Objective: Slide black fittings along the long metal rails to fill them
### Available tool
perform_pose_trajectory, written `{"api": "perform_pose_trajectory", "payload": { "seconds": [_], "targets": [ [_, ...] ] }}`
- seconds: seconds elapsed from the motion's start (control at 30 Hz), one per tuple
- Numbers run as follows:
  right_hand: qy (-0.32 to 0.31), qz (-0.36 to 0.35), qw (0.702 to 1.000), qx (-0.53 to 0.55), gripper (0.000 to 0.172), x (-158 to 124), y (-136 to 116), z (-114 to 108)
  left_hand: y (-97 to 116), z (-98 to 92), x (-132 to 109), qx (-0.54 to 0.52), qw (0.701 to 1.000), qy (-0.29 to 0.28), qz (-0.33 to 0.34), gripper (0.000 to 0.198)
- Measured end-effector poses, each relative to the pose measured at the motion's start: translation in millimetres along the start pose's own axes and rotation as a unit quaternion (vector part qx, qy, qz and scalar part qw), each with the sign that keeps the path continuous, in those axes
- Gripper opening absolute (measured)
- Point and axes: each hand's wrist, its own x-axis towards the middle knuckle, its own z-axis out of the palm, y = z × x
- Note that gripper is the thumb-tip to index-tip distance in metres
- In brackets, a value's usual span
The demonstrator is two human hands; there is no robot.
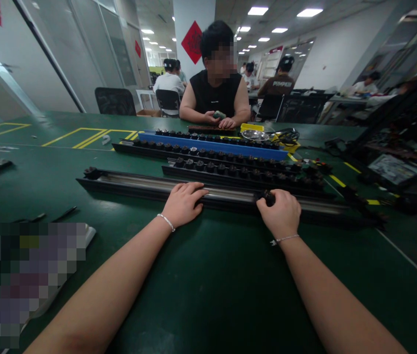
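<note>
A long black rail (138, 184) with a shiny metal inner channel lies across the green table in front of me. My left hand (182, 204) grips the rail near its middle, fingers over the channel and thumb at the near side. Farther right, my right hand (280, 211) is closed around a small black part (267, 197) at the channel. Its fingers hide much of that part. Another small black piece (91, 171) sits at the rail's left end.
Behind lie more black rails (230, 171) lined with small round black parts, and a blue rail (212, 143). A metal dish (253, 135) and black cables (285, 137) are at the back right. A person (214, 93) sits opposite, holding a small object. A blurred-out item (27, 280) lies front left.
</note>
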Motion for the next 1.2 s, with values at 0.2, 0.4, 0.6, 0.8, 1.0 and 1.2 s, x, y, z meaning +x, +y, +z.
{"api": "perform_pose_trajectory", "payload": {
  "seconds": [0.2, 0.4, 0.6, 0.8, 1.0, 1.2],
  "targets": [
    [0.005, 0.013, 1.0, -0.01, 0.026, 1, 3, -1, 0, -0.7, 1, 0.005, 1.0, -0.001, -0.001, 0.039],
    [0.016, 0.015, 1.0, -0.013, 0.027, 1, 7, -1, -1, -0.3, 0, 0.002, 1.0, 0.0, 0.001, 0.04],
    [0.026, 0.023, 0.999, -0.026, 0.027, 4, 13, -4, -1, -0.5, 0, 0.004, 1.0, 0.003, 0.001, 0.041],
    [0.02, 0.041, 0.998, -0.035, 0.028, 6, 16, -7, -1, -0.9, 1, 0.01, 1.0, 0.001, 0.002, 0.039],
    [0.008, 0.05, 0.998, -0.044, 0.03, 8, 17, -12, -1, -0.2, 1, 0.014, 1.0, 0.003, 0.005, 0.038],
    [-0.004, 0.058, 0.997, -0.055, 0.032, 10, 20, -15, -2, 0.0, 0, 0.013, 1.0, 0.004, 0.009, 0.038]
  ]
}}
